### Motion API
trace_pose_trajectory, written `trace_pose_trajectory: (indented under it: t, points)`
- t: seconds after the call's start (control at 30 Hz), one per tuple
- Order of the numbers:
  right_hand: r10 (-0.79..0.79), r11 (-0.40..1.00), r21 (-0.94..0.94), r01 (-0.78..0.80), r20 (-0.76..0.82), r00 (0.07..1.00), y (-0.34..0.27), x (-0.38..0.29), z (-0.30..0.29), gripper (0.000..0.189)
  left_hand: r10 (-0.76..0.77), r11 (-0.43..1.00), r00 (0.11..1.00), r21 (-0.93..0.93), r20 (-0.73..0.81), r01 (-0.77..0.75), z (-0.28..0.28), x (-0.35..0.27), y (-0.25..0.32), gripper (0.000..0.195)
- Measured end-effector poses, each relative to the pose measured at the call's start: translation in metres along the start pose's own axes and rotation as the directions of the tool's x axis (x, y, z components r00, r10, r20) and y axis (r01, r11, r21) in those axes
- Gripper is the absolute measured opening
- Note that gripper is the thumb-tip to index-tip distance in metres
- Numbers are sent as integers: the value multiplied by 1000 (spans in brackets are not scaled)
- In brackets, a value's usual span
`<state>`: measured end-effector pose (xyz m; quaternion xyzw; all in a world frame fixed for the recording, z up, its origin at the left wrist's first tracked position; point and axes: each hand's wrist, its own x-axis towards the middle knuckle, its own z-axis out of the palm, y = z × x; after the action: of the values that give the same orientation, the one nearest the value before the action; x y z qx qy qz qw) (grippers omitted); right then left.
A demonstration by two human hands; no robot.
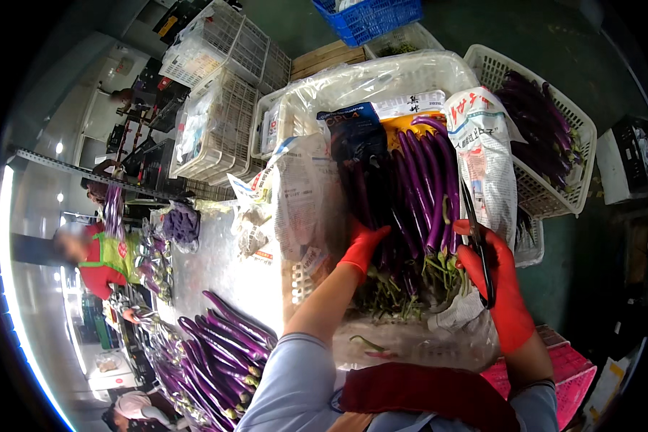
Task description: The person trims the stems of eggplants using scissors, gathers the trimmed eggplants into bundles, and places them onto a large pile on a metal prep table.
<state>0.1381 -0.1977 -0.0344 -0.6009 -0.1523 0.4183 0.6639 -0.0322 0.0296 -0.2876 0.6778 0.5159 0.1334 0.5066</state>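
Long purple eggplants (421, 189) lie in a white plastic crate (378, 70) lined with clear film and newspaper (310, 189). My left hand (363, 243), in a red rubber glove, reaches into the crate at the left of the eggplants; its fingers are partly hidden in shadow, and whether it grips one cannot be told. My right hand (488, 270), also red-gloved, holds black-handled scissors (478, 243) at the crate's right side, with the blades pointing away from me along the newspaper. Green stems (443, 270) of the eggplants face me.
More eggplants (221, 356) lie on the bright table (221, 259) at left. A second white crate (583, 129) of eggplants stands at right. Stacked crates (216, 129), a blue crate (367, 21) and a pink crate (572, 372) surround the place. A co-worker (102, 254) stands beyond the table.
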Motion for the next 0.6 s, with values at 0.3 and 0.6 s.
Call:
trace_pose_trajectory:
  t: [0.3,0.6]
  points:
    - [-49,995,-89,48,-8,999,6,7,-2,35,-394,630,626,-299,673,717,-63,-45,123,55]
    - [-138,975,-171,141,31,990,12,4,-5,33,292,423,601,-664,744,616,-81,-99,151,64]
